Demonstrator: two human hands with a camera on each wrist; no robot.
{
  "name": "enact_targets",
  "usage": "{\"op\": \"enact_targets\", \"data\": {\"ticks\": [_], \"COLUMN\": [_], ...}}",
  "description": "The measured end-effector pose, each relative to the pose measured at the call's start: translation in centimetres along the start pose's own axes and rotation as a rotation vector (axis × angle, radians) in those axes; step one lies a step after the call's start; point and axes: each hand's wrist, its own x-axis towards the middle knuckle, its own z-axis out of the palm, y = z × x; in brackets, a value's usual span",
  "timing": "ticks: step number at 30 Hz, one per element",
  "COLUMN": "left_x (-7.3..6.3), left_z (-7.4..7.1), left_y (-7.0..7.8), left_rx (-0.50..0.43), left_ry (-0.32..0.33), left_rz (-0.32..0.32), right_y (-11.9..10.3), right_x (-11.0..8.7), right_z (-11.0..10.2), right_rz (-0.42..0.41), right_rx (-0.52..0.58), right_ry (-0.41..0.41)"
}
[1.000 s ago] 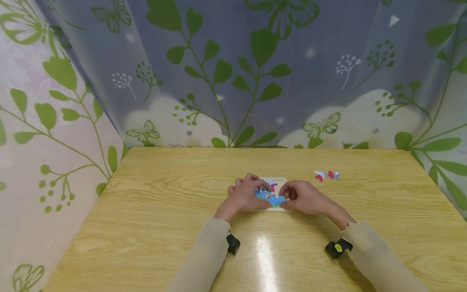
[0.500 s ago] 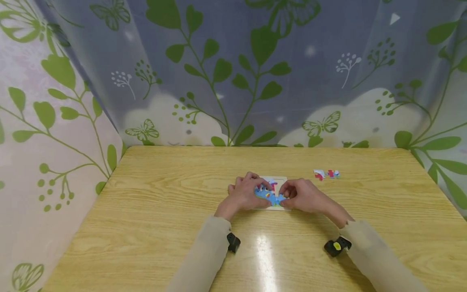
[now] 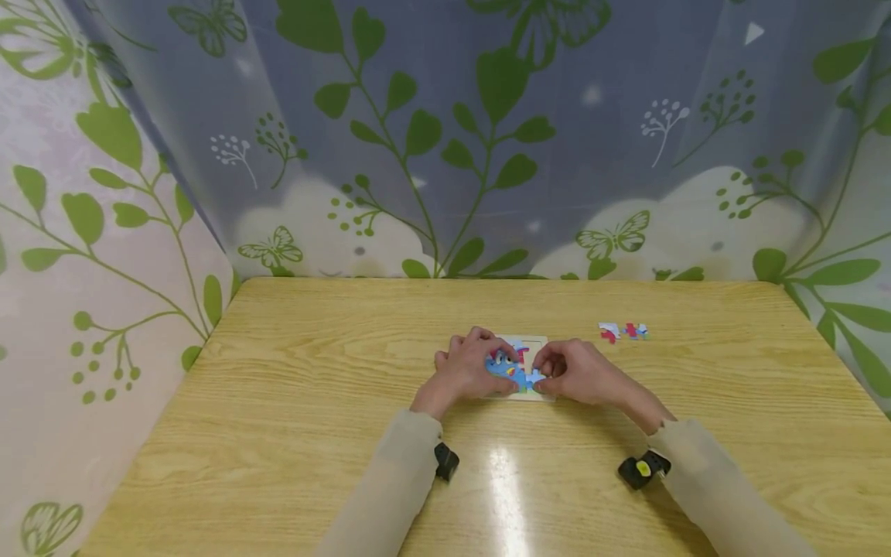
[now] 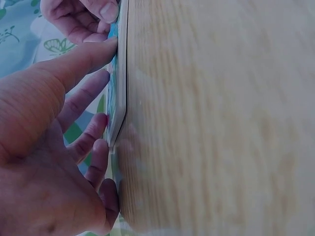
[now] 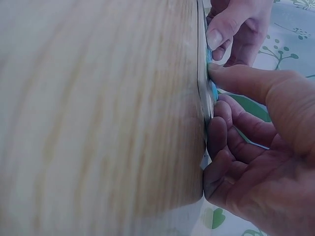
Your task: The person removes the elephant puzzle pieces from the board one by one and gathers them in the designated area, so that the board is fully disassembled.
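Observation:
A small jigsaw puzzle with a blue cartoon figure (image 3: 506, 374) lies in a pale puzzle tray (image 3: 534, 338) on the table. My left hand (image 3: 465, 368) rests over its left side, fingers spread, with the thumb at the near edge. At the lower right corner, my right hand (image 3: 581, 374) pinches a light blue puzzle piece (image 3: 534, 377) between thumb and curled fingers. Bare tray shows above that piece. The right wrist view has the right thumb (image 5: 236, 76) pressing near the blue layer, close over the tray's edge (image 5: 202, 93).
Two loose puzzle pieces, one white and red (image 3: 609, 333) and one red and blue (image 3: 636, 331), lie to the right behind the tray. The wooden table (image 3: 313, 348) ends at a patterned curtain (image 3: 431, 155). Black wrist cameras sit on both sleeves.
The light blue piece under my right fingers has shifted slightly, and more of its knobbed outline shows. Both hands stay almost in place; the loose pieces have not moved.

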Motion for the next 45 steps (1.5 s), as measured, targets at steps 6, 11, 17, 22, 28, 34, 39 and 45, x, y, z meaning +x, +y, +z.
{"op": "enact_targets", "data": {"ticks": [6,11,17,22,28,34,39,45], "left_x": [0.0,0.0,0.0,0.1,0.1,0.1,0.1,0.2], "left_z": [-0.1,0.0,0.0,0.0,0.1,0.1,0.1,0.2], "left_y": [0.2,0.1,0.1,0.0,-0.1,-0.1,0.0,0.0], "left_rx": [0.003,0.007,-0.002,0.000,-0.004,0.003,0.012,0.029], "left_ry": [0.001,0.005,0.006,0.005,0.003,0.003,0.002,0.007], "left_rz": [-0.005,-0.008,-0.007,-0.010,-0.013,-0.014,-0.013,-0.016], "right_y": [0.0,0.0,0.1,0.2,0.1,0.2,0.5,0.7], "right_x": [0.0,0.1,0.1,0.0,-0.2,-0.5,-0.7,-1.1], "right_z": [0.0,0.0,0.0,0.0,-0.1,-0.4,-0.5,-0.7], "right_rz": [-0.003,-0.005,-0.018,-0.032,-0.060,-0.061,-0.069,-0.063], "right_rx": [0.001,-0.005,-0.028,-0.036,0.011,0.056,0.080,0.134], "right_ry": [0.007,0.002,0.002,0.013,0.010,-0.029,-0.029,-0.016]}}
